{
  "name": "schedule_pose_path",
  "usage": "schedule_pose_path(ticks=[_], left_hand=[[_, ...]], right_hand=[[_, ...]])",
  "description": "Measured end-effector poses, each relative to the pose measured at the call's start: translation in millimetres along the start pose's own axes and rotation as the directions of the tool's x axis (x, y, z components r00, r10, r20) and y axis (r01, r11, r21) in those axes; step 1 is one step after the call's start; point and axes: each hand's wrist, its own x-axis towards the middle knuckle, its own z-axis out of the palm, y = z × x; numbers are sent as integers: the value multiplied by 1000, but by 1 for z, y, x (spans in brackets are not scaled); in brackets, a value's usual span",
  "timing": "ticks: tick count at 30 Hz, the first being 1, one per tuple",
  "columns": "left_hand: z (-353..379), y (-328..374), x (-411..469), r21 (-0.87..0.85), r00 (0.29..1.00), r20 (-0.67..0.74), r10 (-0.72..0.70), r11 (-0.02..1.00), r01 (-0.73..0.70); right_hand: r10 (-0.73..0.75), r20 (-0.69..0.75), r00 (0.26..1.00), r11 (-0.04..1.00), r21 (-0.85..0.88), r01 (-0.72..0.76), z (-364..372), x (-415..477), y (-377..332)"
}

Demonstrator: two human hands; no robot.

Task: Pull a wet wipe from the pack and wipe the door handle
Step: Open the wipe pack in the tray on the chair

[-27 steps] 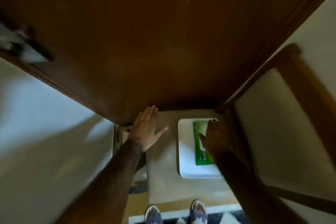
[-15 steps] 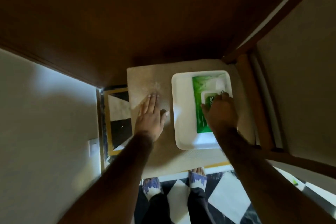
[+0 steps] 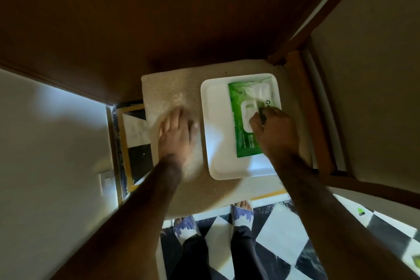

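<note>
Green wet wipe pack (image 3: 246, 125) lies flat in a white tray (image 3: 214, 134), in the tray's right half, lid end toward 12 o'clock. Head view, the only one: the tray sits on a beige textured stool top (image 3: 172, 91), at 3 o'clock on that surface. The white flip lid (image 3: 259, 91) is open, folded back toward 12. Right hand (image 3: 275, 134) is on the pack at the white opening, fingers curled and pinched at it; whether a wipe is actually caught between them, cannot tell. Left hand (image 3: 177, 136) is blurred, lying flat and spread on the stool top at 9 o'clock of the tray, gripping nothing. Brown wooden door (image 3: 181, 18) fills the frame from 10 to 1 o'clock. Checkered black-and-white floor (image 3: 281, 234) at 6, feet in slippers (image 3: 242, 213) beside the stool's near edge.
</note>
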Motion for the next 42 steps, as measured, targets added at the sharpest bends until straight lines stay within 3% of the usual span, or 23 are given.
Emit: schedule_pose_path(ticks=[2, 4, 6, 7, 9, 15, 19, 21, 23, 25, 27, 31, 36, 40, 42], left_hand=[[-17, 25, 8, -83, 997, -76, 30, 996, -37], [-24, 58, 17, -65, 974, -103, 201, 976, -208], [-25, 89, 25, -35, 931, -57, 361, 931, -363], [-23, 103, 28, -11, 911, -22, 411, 911, -411], [-17, 122, 33, 69, 891, 38, 453, 888, -454], [1, 138, 37, 203, 923, 69, 378, 901, -384], [-2, 147, 44, 53, 962, 74, 264, 962, -268], [-4, 150, 47, 6, 960, 99, 260, 965, -262], [-4, 147, 46, -142, 967, 63, 248, 961, -237], [-6, 139, 40, -453, 993, -29, 119, 884, -119], [-10, 124, 35, -697, 993, -99, -72, 717, -17], [-21, 91, 32, -818, 962, -97, -256, 570, 70], [-26, 64, 31, -847, 955, -66, -290, 521, 100], [-30, 53, 27, -828, 963, -110, -247, 559, 49], [-35, 52, 22, -798, 967, -143, -212, 603, 14]], right_hand=[[200, 84, 976, 896, 386, -217, -6, -2, 16], [460, 192, 867, 561, 694, -452, -10, -3, 27], [593, 290, 751, 286, 796, -533, -10, -1, 31], [615, 319, 722, 220, 809, -545, -11, 0, 33], [613, 340, 713, 184, 816, -548, -12, 4, 35], [561, 324, 762, 271, 798, -539, -7, 2, 47], [554, 283, 783, 327, 791, -517, -6, -1, 45], [521, 229, 822, 420, 770, -480, -7, -3, 43], [452, 159, 878, 590, 685, -427, -10, -5, 39], [368, 123, 922, 713, 599, -365, -12, -5, 31], [257, 120, 959, 806, 521, -281, -12, -4, 21], [51, 144, 988, 978, 192, -79, -7, -6, -2], [14, 306, 952, 978, -203, 50, 10, -16, -13], [47, 276, 960, 958, -286, 35, 15, -15, -27], [63, 257, 964, 973, -230, -2, 9, -6, -41]])
